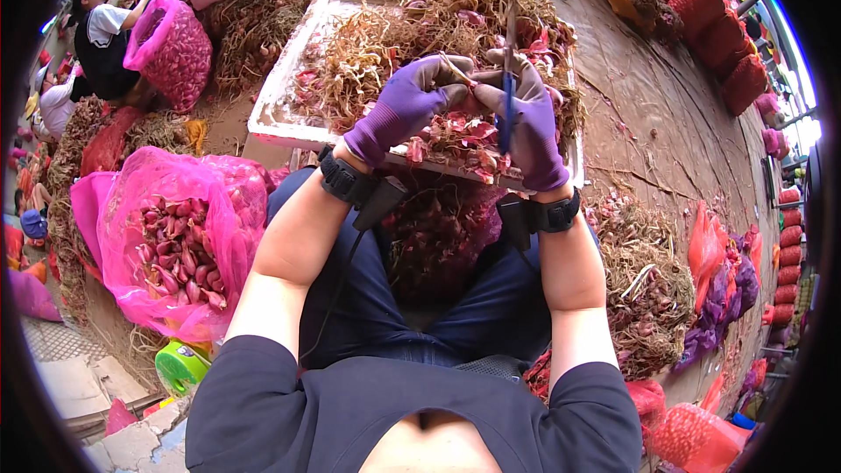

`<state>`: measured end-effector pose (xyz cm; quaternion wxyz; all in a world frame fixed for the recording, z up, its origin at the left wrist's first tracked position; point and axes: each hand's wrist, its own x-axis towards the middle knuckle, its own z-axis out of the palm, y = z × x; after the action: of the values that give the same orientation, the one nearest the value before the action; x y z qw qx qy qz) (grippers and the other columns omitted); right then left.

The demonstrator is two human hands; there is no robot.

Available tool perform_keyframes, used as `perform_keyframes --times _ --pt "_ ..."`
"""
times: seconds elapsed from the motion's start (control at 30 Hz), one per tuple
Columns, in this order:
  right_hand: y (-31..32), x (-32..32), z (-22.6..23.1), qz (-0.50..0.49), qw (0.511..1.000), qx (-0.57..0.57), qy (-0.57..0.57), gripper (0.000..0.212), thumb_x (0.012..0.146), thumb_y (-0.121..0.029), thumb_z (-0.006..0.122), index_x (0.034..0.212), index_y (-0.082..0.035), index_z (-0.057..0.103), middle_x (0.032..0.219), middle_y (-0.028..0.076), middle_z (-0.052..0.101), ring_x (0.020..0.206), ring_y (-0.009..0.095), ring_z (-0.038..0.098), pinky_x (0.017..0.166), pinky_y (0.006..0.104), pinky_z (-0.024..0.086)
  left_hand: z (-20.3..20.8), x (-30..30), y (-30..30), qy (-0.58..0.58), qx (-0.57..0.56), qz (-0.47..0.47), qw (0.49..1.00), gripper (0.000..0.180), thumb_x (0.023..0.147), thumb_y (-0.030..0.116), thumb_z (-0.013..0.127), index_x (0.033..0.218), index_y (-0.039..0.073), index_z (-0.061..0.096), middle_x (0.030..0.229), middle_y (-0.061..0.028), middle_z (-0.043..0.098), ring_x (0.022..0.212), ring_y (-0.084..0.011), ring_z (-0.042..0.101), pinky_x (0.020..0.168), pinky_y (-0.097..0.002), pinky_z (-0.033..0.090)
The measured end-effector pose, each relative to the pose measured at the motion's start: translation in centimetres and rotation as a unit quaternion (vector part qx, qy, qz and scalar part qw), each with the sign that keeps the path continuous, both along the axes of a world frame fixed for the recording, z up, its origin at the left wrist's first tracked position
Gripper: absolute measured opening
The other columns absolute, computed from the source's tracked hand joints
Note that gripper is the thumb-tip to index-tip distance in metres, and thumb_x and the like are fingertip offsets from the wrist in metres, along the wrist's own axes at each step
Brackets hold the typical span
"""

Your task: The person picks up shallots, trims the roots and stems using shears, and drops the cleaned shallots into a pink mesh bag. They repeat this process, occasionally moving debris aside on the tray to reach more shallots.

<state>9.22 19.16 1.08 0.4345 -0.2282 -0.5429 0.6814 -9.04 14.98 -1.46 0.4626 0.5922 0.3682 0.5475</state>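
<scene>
Both my hands wear purple gloves with grey palms and are raised over a white foam tray [270,123]. My left hand [405,109] is closed in a pinch on a dry shallot stalk [453,70]; its fingers partly hide it. In my right hand [534,123] is a pair of scissors [512,22], blue-handled, blades pointing away from me. The right fingertips lie close to the left ones, near the stalk's end. Beneath them the tray carries a heap of dried stalks and shallots [469,13], with loose red skins [451,136] along its near side.
To my left stands an open pink mesh bag of shallots [188,250], a green object [181,366] below it. Stalk heaps [644,289] lie at right. Farther off, a person [105,35] is beside a full pink bag [171,52]. Red sacks [710,17] line the far right.
</scene>
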Motion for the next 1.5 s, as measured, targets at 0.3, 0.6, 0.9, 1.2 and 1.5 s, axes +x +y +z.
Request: perform_keyframes --times 0.3,0.6,0.9,1.2,1.5 --pt "1.4 1.2 -1.1 -0.196 0.961 0.088 -0.172 0.042 0.083 -0.006 0.07 0.119 0.002 0.05 0.092 0.006 0.066 0.073 0.01 0.061 0.066 0.0215 0.05 0.3 -0.5 0.2 -0.15 -0.059 -0.005 0.987 0.037 0.1 0.013 0.051 0.13 -0.008 0.048 0.112 -0.0138 0.066 0.1 -0.0179 0.065 0.093 -0.0331 0.051" --pt "-1.3 -2.2 -1.5 -0.081 0.994 0.067 -0.017 0.05 0.084 -0.009 0.075 0.123 0.001 0.046 0.106 0.008 0.062 0.092 0.011 0.063 0.078 0.0236 0.053 -0.5 0.4 0.0 -0.077 -0.066 0.054 0.993 0.022 0.098 0.012 0.054 0.108 -0.005 0.064 0.129 -0.0155 0.056 0.112 -0.0168 0.057 0.097 -0.0303 0.046" --pt "-0.1 -0.7 -2.0 -0.027 0.974 -0.174 0.141 0.03 0.093 -0.009 0.062 0.118 -0.001 0.047 0.1 0.01 0.064 0.092 0.02 0.067 0.08 0.0312 0.056 1.0 2.6 -1.0 0.165 0.191 0.185 0.95 0.005 0.084 0.003 0.066 0.088 0.002 0.068 0.126 -0.0155 0.057 0.114 -0.0237 0.057 0.096 -0.0353 0.046" --pt "0.6 0.7 -0.4 -0.05 0.992 -0.099 0.059 0.029 0.094 -0.011 0.062 0.118 0.0 0.049 0.097 0.012 0.066 0.092 0.023 0.069 0.078 0.0331 0.057 0.9 0.6 0.3 0.273 0.188 0.467 0.82 0.021 0.091 0.013 0.066 0.108 0.001 0.066 0.119 -0.0161 0.062 0.113 -0.0181 0.056 0.09 -0.0289 0.049" --pt "-0.3 -0.2 -0.6 0.008 0.989 -0.138 0.053 0.022 0.094 -0.012 0.061 0.112 -0.001 0.054 0.097 0.01 0.066 0.087 0.018 0.068 0.075 0.0305 0.056 0.1 -0.1 -0.5 -0.07 -0.073 0.123 0.987 0.024 0.098 0.022 0.057 0.104 0.001 0.065 0.09 -0.0041 0.069 0.077 -0.007 0.062 0.072 -0.022 0.051"
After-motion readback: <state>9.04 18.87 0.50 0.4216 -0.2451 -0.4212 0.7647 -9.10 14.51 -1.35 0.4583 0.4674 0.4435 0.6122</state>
